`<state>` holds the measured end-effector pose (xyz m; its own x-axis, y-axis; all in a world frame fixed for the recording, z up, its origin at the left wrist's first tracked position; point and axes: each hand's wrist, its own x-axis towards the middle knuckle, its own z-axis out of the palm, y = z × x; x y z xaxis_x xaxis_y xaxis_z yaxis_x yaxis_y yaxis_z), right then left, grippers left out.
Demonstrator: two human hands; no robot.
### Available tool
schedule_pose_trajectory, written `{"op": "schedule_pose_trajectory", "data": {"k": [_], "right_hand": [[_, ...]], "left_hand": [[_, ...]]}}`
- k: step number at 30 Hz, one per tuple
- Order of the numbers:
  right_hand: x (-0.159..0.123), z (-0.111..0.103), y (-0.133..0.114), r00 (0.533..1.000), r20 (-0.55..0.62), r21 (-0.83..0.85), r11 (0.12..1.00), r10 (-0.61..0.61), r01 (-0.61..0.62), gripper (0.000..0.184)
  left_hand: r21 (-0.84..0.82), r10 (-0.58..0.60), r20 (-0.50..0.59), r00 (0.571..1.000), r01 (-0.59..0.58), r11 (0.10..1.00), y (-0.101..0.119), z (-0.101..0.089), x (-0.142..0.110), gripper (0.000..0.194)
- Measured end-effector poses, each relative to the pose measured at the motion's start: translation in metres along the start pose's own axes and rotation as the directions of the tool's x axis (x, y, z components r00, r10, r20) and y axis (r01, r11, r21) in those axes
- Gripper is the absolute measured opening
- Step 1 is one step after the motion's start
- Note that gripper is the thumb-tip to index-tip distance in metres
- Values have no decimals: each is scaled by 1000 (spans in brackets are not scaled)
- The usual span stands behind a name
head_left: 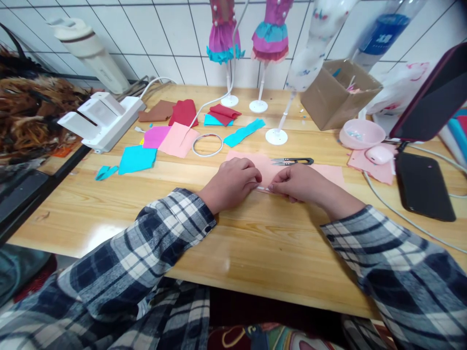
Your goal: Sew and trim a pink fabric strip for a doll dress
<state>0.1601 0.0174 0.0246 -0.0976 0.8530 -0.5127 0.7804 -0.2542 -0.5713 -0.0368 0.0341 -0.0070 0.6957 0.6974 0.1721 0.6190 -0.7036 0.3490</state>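
A sheet of peach-pink crepe paper (268, 167) lies flat on the wooden table (233, 248) in front of me. Along its near edge runs a narrow white strip (263, 188), between my two hands. My left hand (233, 182) rests on the sheet's left part, its fingers curled and pinching at the strip's left end. From the other side, my right hand (301, 185) pinches the near edge at the strip, thumb against forefinger. Just beyond my right hand, thread snips (294, 161) lie on the sheet with their blades pointing left. My palms hide parts of the edge.
Crepe paper pieces, among them a blue one (137, 159), lie left of a silver ring (207, 145). Doll dress stands (258, 106) line the back near a cardboard box (339, 95). A phone (425, 185), pink bowl (362, 136) and cable are rightward; a power strip (113, 124) stands left.
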Motion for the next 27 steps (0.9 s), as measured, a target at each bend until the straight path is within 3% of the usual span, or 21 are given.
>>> {"op": "schedule_pose_trajectory", "data": {"k": [8,14,27], "right_hand": [[-4,-8,9,996,54,172,983,-74,63,16],[-5,-6,8,987,-25,-101,982,-162,158,18],[-1,6,5,988,-67,-261,958,-138,116,20]], "left_hand": [[-27,-16,-10,1000,16,999,0,3,0,15],[-24,1,-1,1000,-1,1000,-2,2,0,15],[-3,37,22,999,-36,999,-4,-1,0,21]]}}
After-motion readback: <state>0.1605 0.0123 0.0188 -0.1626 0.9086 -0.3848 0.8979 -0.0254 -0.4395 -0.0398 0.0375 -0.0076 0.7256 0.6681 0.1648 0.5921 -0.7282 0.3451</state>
